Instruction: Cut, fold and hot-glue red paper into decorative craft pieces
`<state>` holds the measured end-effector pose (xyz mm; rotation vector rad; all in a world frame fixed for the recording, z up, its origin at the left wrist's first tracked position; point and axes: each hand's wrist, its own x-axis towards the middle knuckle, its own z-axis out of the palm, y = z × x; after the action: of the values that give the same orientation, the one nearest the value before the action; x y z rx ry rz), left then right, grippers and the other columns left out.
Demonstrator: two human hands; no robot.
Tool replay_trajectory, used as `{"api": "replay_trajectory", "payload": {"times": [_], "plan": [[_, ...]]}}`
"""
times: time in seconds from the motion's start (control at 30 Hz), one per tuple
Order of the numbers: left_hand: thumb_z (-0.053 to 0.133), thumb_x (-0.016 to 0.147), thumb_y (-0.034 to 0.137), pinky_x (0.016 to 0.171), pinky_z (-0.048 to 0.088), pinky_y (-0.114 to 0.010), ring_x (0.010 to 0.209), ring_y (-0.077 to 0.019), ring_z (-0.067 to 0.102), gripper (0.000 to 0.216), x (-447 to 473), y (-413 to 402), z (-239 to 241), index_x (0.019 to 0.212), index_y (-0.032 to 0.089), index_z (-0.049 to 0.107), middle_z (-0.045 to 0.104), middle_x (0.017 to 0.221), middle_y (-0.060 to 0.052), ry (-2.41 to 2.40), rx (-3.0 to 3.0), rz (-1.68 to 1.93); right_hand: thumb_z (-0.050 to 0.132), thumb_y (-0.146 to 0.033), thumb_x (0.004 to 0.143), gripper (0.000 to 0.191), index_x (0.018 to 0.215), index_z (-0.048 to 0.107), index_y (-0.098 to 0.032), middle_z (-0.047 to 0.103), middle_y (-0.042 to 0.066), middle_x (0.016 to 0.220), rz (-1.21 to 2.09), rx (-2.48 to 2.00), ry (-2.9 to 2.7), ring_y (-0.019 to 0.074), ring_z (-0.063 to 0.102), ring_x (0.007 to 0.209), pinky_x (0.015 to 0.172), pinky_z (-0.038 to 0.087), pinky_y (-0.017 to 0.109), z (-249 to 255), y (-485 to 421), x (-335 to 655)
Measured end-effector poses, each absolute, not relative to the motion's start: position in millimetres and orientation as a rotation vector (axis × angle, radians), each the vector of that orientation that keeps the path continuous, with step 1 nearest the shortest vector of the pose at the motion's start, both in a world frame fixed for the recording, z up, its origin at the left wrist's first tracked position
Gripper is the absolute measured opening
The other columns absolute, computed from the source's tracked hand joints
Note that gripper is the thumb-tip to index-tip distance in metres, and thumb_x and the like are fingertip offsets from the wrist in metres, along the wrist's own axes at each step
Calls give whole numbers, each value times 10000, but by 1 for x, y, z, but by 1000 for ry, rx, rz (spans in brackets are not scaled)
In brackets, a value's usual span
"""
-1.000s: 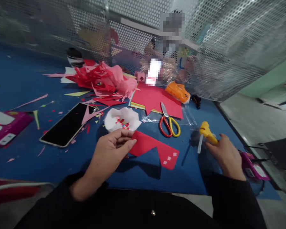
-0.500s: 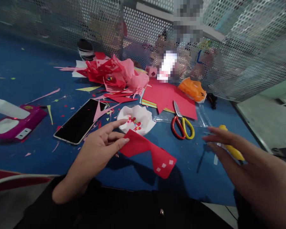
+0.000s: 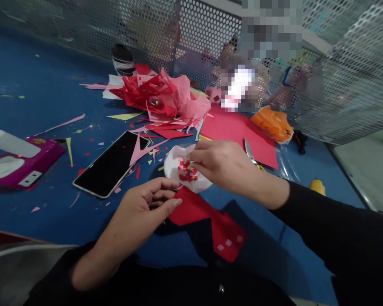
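My left hand [image 3: 150, 206] pinches one end of a folded red paper cut-out [image 3: 193, 208], whose far end shows a row of pale square holes. Just beyond it stands a white, paper-lined bowl [image 3: 172, 163] holding small red and pink paper bits [image 3: 187, 172]. My right hand [image 3: 220, 163] reaches over the bowl's right side, its fingers pinched together among the bits; anything between the fingertips is hidden. Behind that hand lie scissors [image 3: 249, 151], their handles mostly covered.
A phone [image 3: 107, 165] lies left of the bowl, near a purple and white device [image 3: 41, 159]. Red and pink paper scraps [image 3: 156, 93] are heaped behind. Red sheets [image 3: 230, 127], an orange packet [image 3: 272, 123] and a yellow handle [image 3: 317, 187] are on the right. A perforated metal screen [image 3: 207, 29] borders the back.
My right hand has come from the right side, near the yellow tool, to the bowl, and its fingers have closed. My left hand still holds the red paper, now slightly lower in view.
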<state>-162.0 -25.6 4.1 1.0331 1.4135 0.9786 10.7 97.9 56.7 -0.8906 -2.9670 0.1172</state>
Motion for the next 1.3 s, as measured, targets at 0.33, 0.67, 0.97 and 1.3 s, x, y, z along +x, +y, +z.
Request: {"api": "replay_trajectory", "payload": {"times": [0.33, 0.67, 0.97, 1.3], "plan": [[733, 789, 346, 649, 576, -217, 743, -173, 747, 235, -163, -27, 2, 995, 232, 728, 801, 852, -19, 1395, 1018, 983, 504, -142, 906, 235, 843, 728, -176, 704, 62, 868, -87, -970, -3090, 157, 521, 680, 531, 176, 333, 35, 116, -15], [718, 798, 326, 644, 560, -206, 725, -163, 741, 206, -162, -26, 3, 981, 234, 734, 800, 826, -13, 1385, 1043, 992, 473, -124, 919, 290, 742, 701, -156, 640, 54, 756, -176, -846, -3024, 133, 438, 607, 549, 175, 351, 18, 115, -15], [713, 798, 312, 650, 545, -201, 732, -154, 733, 207, -162, -26, 3, 987, 228, 723, 796, 838, -8, 1379, 1047, 1004, 480, -149, 912, 254, 892, 734, -157, 683, 54, 836, -131, -974, -2958, 124, 448, 609, 537, 166, 334, 22, 112, -15], [710, 772, 342, 648, 525, -223, 733, -160, 711, 305, -162, -23, -3, 1027, 178, 685, 787, 836, -34, 1364, 1017, 1000, 632, -170, 816, 116, 817, 745, -194, 731, 15, 795, 451, -1187, -2609, 127, 595, 679, 600, 359, 263, 32, 114, -3]]}}
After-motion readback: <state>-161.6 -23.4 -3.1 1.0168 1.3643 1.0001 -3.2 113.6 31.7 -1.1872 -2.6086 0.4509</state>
